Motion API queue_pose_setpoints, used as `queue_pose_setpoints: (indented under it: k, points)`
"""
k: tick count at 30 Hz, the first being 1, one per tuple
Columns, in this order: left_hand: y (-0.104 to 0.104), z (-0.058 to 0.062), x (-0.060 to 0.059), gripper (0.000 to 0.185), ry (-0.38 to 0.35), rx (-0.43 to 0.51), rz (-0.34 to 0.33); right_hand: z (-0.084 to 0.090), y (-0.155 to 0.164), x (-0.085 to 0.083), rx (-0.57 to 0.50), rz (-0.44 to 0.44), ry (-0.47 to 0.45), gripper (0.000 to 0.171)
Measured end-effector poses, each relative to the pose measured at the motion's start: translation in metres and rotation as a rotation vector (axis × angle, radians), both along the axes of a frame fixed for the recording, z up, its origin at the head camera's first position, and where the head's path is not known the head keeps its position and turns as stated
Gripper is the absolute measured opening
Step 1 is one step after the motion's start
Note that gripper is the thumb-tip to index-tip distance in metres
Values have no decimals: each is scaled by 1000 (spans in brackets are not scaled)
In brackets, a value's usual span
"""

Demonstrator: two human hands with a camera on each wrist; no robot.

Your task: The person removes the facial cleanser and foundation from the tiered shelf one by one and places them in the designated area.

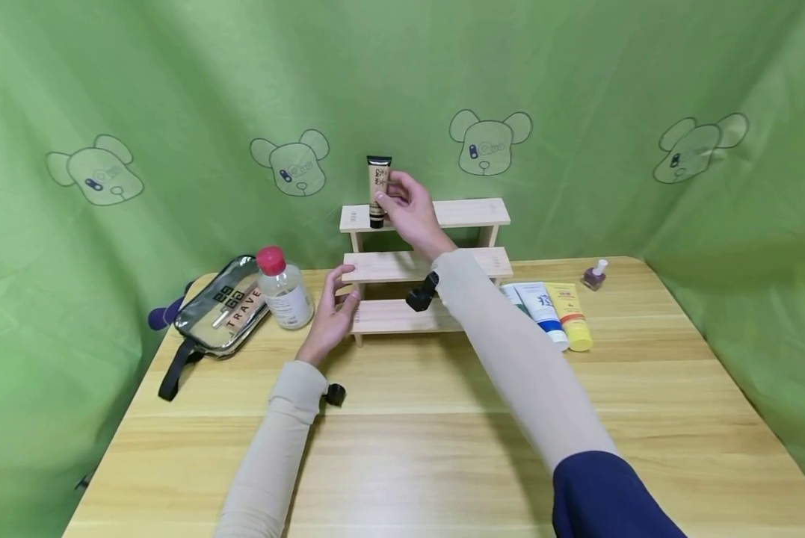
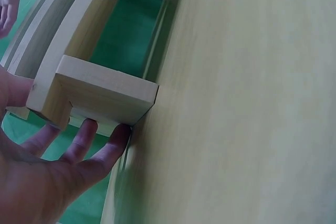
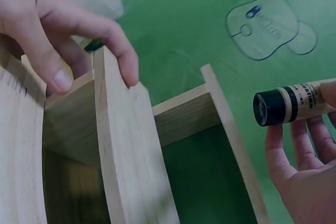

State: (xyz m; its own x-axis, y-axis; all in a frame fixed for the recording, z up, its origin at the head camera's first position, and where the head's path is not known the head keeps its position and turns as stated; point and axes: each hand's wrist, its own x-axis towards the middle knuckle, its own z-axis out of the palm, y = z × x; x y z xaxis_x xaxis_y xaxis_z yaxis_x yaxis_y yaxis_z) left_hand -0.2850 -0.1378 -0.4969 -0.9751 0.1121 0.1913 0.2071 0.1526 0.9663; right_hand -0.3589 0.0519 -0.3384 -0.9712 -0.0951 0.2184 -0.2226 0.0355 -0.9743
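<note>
Pinching the slim beige black-capped cosmetic tube [image 1: 378, 191] upright on the top tier of the pale wooden stepped shelf [image 1: 469, 212], our right hand [image 1: 410, 208] grips mid-body; light, squashy, likely tippy. Our left hand [image 1: 329, 312], fingers relaxed, steadies the shelf's lower step.

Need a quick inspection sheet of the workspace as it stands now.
Surface: wooden table, light grain.
Job's things: beige tube upright on the stepped wooden rack, top shelf.
Clutter: clear pouch, red-capped bottle, three tubes, nail polish.
Hands: right hand pinches the tube; left hand touches the rack's left end.
Cables: nothing seen.
Surroundings: green bear-print cloth.
</note>
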Motion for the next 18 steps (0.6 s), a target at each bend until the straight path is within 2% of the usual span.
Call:
queue_pose_setpoints:
  k: [10,18]
  points:
    - [-1,-1,-1,53,-9,6,-6,3,22,29,-11,39,48,46]
    - [0,-3,-2,53,-10,4,-14,-7,37,54,122,70,127,48]
